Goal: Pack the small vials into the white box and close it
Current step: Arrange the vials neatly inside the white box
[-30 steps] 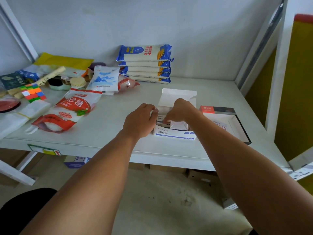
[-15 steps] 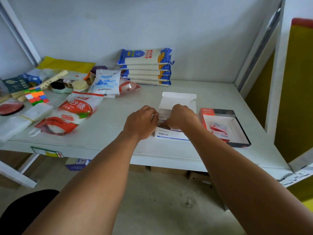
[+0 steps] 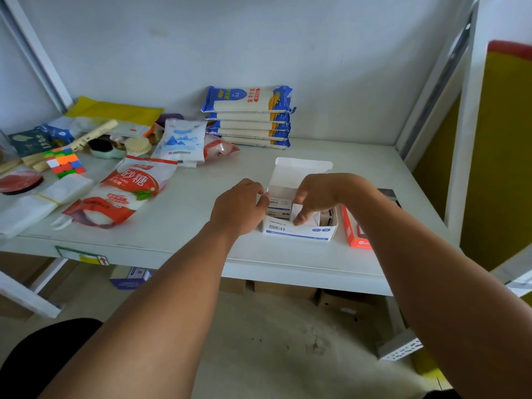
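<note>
**Left hand braces the white box while the right settles its contents**

The white box (image 3: 299,230) sits near the front edge of the white shelf (image 3: 178,208), its lid flap (image 3: 302,171) standing open at the back so the inside stays reachable from above. The left hand (image 3: 237,208) rests against the box's left end, fingers curled together and pressing the side wall; this likely keeps the light carton from sliding while the other hand works inside.

The right hand (image 3: 319,194) reaches down into the open top, fingers bent and bunched, the thumb (image 3: 300,218) pressing on a white inner flap or packet. Whether it pinches anything I cannot tell, since the fingertips are hidden inside.

No vials show as such. What fills the box are small labelled cartons (image 3: 277,205), lying against the left inner wall, and they presumably are the items being packed. An orange-edged tray (image 3: 355,233) lies just beside the box on the right, mostly hidden under the right forearm.

Judging from the open lid and the hand inside, packing is at or near its end and closing is not yet begun. The inner flap probably needs tucking before the lid can fold down.
</note>
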Tool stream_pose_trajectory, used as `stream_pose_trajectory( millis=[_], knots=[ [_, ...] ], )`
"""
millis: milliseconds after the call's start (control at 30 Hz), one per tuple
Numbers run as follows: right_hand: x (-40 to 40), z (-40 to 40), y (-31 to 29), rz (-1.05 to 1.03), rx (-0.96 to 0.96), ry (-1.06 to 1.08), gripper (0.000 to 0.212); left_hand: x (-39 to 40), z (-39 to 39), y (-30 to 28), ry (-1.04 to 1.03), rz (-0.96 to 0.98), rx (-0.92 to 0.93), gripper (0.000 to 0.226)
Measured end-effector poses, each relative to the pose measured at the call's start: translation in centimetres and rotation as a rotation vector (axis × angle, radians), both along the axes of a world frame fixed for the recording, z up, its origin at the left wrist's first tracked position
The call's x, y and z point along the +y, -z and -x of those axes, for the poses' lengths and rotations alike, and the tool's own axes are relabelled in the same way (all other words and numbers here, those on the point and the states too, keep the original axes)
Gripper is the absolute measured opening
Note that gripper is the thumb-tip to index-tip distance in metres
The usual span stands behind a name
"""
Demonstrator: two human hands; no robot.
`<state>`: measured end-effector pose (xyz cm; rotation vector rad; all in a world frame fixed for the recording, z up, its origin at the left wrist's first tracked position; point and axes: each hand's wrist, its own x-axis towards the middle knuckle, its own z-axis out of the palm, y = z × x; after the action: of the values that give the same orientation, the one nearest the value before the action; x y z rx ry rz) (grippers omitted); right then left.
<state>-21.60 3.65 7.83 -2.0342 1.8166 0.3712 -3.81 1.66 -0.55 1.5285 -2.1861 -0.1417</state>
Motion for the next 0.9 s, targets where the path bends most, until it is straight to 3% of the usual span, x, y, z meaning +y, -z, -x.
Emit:
stream_pose_trajectory(
  millis=[133, 267, 333, 433, 567, 733, 900],
  knots=[
    [0.0, 0.1, -0.1, 0.009, -0.029, -0.005, 0.051, 0.1, 0.0, -0.1, 0.004, 0.004, -0.008, 0.033],
    [-0.4, 0.8, -0.1, 0.288, -0.391, 0.116, 0.03, 0.1, -0.2, 0.0, 0.008, -0.011, 0.002, 0.035],
    [-0.3, 1.3, 0.2, 0.301, -0.447, 0.11, 0.037, 0.0, -0.2, 0.0, 0.015, -0.025, 0.023, 0.035],
    [0.2, 1.8, 0.5, 0.205, -0.338, 0.024, 0.045, 0.0, -0.3, -0.1, 0.019, -0.045, 0.065, 0.035],
    [0.6, 1.6, -0.5, 0.112, -0.176, -0.008, 0.029, 0.0, -0.3, 0.0, 0.024, -0.046, 0.063, 0.034],
    [0.5, 1.4, 0.6, 0.254, -0.14, 0.078, 0.04, -0.1, -0.3, 0.0, 0.022, -0.035, 0.059, 0.034],
    [0.7, 1.1, 0.7, 0.149, -0.029, 0.113, 0.055, -0.3, -0.2, 0.2, 0.035, -0.029, 0.056, 0.031]
  ],
)
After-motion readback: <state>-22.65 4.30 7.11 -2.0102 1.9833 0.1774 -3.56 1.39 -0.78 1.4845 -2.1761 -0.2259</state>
